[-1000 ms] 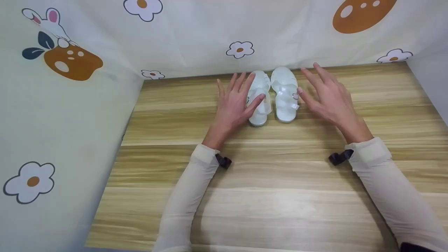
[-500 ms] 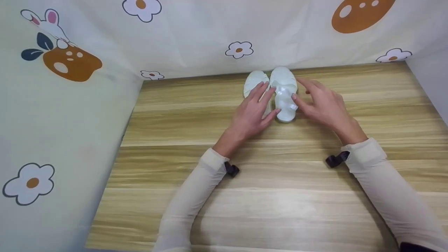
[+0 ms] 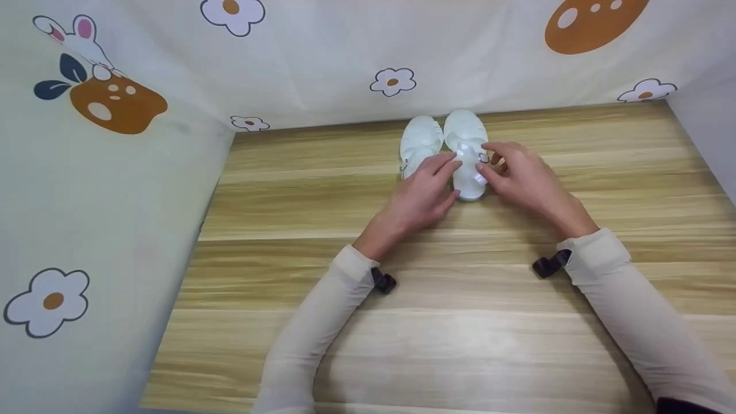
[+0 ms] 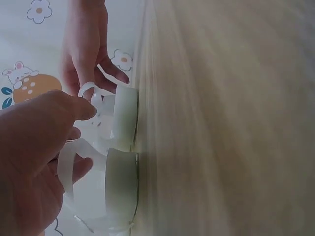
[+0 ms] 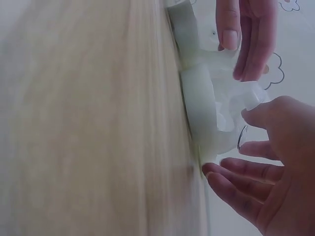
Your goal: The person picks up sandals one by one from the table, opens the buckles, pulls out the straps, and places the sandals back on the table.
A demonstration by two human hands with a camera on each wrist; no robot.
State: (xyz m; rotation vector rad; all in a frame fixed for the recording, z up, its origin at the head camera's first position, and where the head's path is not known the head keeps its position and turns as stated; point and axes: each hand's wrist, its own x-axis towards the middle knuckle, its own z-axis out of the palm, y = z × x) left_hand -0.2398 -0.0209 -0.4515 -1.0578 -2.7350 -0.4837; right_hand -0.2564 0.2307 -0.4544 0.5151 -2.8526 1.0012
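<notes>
Two pale, translucent jelly sandals stand side by side, toes toward the patterned backdrop. My right hand [image 3: 523, 175] is at the outer side of the right sandal [image 3: 464, 126]. Its thumb and index finger pinch the ankle strap [image 5: 253, 96] by the small metal buckle [image 3: 483, 157], the other fingers spread loosely. My left hand [image 3: 422, 198] hovers over the heel of the left sandal [image 3: 421, 135], hiding that heel in the head view. Its thumb and fingers reach toward the right sandal's inner side, loosely bent. Its fingertips [image 4: 82, 169] show past the left sandal's strap [image 4: 66, 169].
The sandals stand on a wood-grain table [image 3: 437, 345], near its back edge. A pale backdrop [image 3: 322, 63] with flowers and oranges rises right behind them. Another patterned sheet [image 3: 115, 213] closes off the left side, and a plain pale wall [image 3: 704, 126] the right.
My left hand has moved right across the left sandal toward the right one, its fingers bending. My right hand has closed in on the right sandal's strap and buckle. The sandals keep their places.
</notes>
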